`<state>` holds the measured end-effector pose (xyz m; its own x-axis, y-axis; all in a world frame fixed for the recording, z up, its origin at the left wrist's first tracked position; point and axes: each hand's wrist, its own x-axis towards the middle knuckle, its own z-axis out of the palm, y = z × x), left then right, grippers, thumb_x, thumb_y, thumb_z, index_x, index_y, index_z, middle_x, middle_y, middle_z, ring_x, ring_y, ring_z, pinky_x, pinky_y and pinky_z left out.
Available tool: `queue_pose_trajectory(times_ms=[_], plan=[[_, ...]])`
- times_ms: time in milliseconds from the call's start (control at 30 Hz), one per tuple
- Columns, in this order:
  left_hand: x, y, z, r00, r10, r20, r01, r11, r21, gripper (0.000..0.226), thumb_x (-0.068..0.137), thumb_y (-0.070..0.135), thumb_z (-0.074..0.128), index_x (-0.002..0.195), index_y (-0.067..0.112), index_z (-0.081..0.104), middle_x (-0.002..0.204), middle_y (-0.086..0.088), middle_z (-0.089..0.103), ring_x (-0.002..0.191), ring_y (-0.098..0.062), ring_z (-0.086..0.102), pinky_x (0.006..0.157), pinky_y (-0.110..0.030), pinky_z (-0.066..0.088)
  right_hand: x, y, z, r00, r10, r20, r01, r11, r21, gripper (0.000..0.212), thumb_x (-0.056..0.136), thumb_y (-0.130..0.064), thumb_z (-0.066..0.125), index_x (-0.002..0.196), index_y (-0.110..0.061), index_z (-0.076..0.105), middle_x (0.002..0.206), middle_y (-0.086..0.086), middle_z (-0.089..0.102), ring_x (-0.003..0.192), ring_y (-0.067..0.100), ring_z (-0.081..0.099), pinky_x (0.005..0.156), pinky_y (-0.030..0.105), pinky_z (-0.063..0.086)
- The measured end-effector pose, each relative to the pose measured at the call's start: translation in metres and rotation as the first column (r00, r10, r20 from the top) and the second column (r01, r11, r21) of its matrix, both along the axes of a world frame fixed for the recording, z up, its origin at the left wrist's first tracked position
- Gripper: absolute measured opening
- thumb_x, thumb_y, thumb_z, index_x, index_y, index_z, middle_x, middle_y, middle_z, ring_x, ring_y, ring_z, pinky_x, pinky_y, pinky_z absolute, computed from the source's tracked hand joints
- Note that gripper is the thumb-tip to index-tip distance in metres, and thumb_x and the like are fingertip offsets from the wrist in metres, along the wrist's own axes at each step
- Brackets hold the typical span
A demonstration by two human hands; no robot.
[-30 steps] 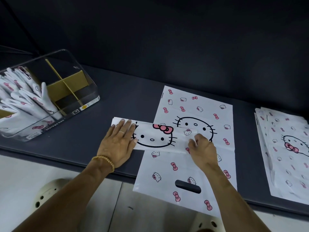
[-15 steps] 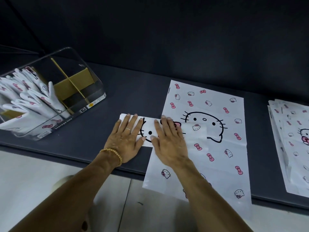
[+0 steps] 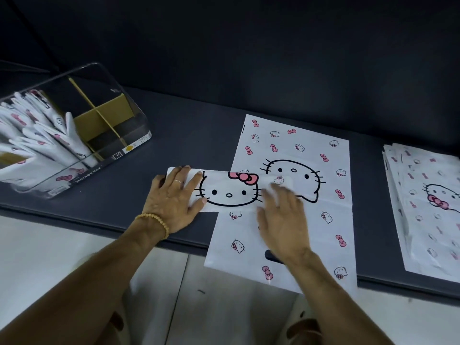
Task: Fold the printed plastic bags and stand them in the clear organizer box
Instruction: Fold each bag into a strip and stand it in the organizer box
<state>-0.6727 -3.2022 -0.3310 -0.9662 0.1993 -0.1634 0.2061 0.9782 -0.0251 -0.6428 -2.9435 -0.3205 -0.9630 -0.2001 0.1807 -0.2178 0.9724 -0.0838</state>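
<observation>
We see a dark table (image 3: 199,135) with a dark wall behind it. Our left hand (image 3: 174,202) lies flat, fingers straight, pressing the left end of a folded bag (image 3: 229,190). The strip shows a cat face with a pink bow. Our right hand (image 3: 283,220) is flat and open too, resting by the strip's right end, but it is blurry, so we cannot tell just where its fingers touch. It grips nothing.

The strip lies partly across a flat bag (image 3: 298,150), which is spread open under it. This bag's near end hangs over the table edge, and our right wrist hides part of its handle hole.

Far left stands the clear box (image 3: 119,100), well apart from our hands. Folded bags (image 3: 49,140) stand in its left part, cut off by the picture edge. Brown dividers (image 3: 104,115) split the right part. We can read "Storage box" on its front. The small stickers are too tiny to read.

At the right lies a pile of bags (image 3: 428,200), also cut off.

A bead bracelet (image 3: 154,220) sits on our left wrist.
</observation>
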Motion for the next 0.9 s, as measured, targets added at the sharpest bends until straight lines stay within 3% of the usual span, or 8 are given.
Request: queue_pose_trajectory(times_ms=[133,267,400,533,633,700,767,900], plan=[[0.036,-0.013,0.014,0.999,0.037,-0.039,-0.036,0.999,0.014,0.075,0.088,0.066,0.022,0.139,0.018,0.05,0.141,-0.009,0.049,0.122,-0.029,0.048,0.099,-0.049,0.037,0.021,-0.039,0.001,0.979,0.108,0.176,-0.113,0.993,0.018,0.054,0.059,-0.011,0.083,0.112,-0.012,0.071,0.109,0.009,0.066,0.093,0.028,0.062,0.075,0.04,0.051],[0.085,-0.029,0.015,0.995,-0.069,0.069,0.066,0.997,0.046,0.099,0.072,0.083,0.04,0.143,0.014,0.045,0.148,-0.011,0.042,0.136,-0.032,0.038,0.111,-0.048,0.029,0.022,-0.046,0.0,0.951,0.06,0.303,-0.069,0.997,0.021,0.059,0.085,-0.009,0.064,0.142,-0.01,0.048,0.146,0.013,0.045,0.136,0.029,0.041,0.109,0.041,0.038],[0.107,-0.03,0.006,0.99,-0.098,0.104,0.09,0.993,0.078,0.072,0.092,0.048,0.05,0.153,0.026,0.019,0.161,-0.003,0.014,0.149,-0.023,0.006,0.118,-0.036,0.002,0.026,-0.046,-0.001,0.912,0.136,0.386,-0.133,0.991,-0.035,0.064,0.094,-0.011,0.049,0.153,-0.012,0.026,0.163,0.012,0.012,0.151,0.025,0.006,0.124,0.035,0.011],[0.109,-0.024,0.02,0.997,-0.07,0.012,0.067,0.983,0.171,0.056,0.072,0.016,0.077,0.127,0.021,0.064,0.133,-0.011,0.059,0.127,-0.031,0.053,0.097,-0.046,0.047,0.049,-0.062,0.008,0.954,0.23,0.192,-0.212,0.971,-0.112,0.047,0.083,-0.015,0.068,0.129,-0.009,0.063,0.143,0.017,0.049,0.132,0.034,0.047,0.108,0.044,0.041],[0.106,-0.02,0.025,0.994,-0.028,-0.102,0.057,0.955,0.291,0.032,0.078,0.02,0.07,0.109,0.018,0.073,0.115,-0.008,0.068,0.109,-0.031,0.063,0.086,-0.043,0.053,0.059,-0.076,0.007,0.969,0.219,0.116,-0.187,0.954,-0.236,0.025,0.08,-0.012,0.074,0.105,-0.009,0.075,0.111,0.009,0.067,0.103,0.029,0.064,0.087,0.039,0.056],[0.104,-0.02,0.028,0.996,0.086,-0.036,-0.059,0.881,0.47,0.031,0.089,0.032,0.053,0.107,0.017,0.073,0.111,0.001,0.066,0.103,-0.025,0.062,0.086,-0.035,0.051,0.055,-0.078,0.007,0.973,0.144,0.181,-0.061,0.916,-0.397,0.02,0.087,-0.005,0.066,0.105,-0.007,0.075,0.109,0.006,0.07,0.103,0.025,0.066,0.087,0.036,0.055],[0.098,-0.021,0.031,0.978,0.193,0.076,-0.196,0.747,0.636,0.029,0.083,0.032,0.069,0.109,0.019,0.071,0.107,0.012,0.061,0.099,-0.015,0.058,0.086,-0.027,0.047,0.049,-0.072,0.012,0.948,0.131,0.289,0.034,0.864,-0.502,0.02,0.095,-0.011,0.059,0.109,-0.01,0.073,0.105,0.001,0.073,0.098,0.019,0.067,0.087,0.033,0.053],[0.08,-0.012,0.045,0.922,0.13,0.364,-0.382,0.453,0.806,0.06,0.072,0.02,0.084,0.122,0.04,0.057,0.13,0.017,0.052,0.125,-0.008,0.047,0.104,-0.028,0.041,0.029,-0.051,0.026,0.819,0.218,0.531,0.187,0.774,-0.605,0.031,0.1,-0.024,0.053,0.07,-0.028,0.057,0.058,-0.018,0.055,0.054,0.002,0.046,0.057,0.026,0.037]])
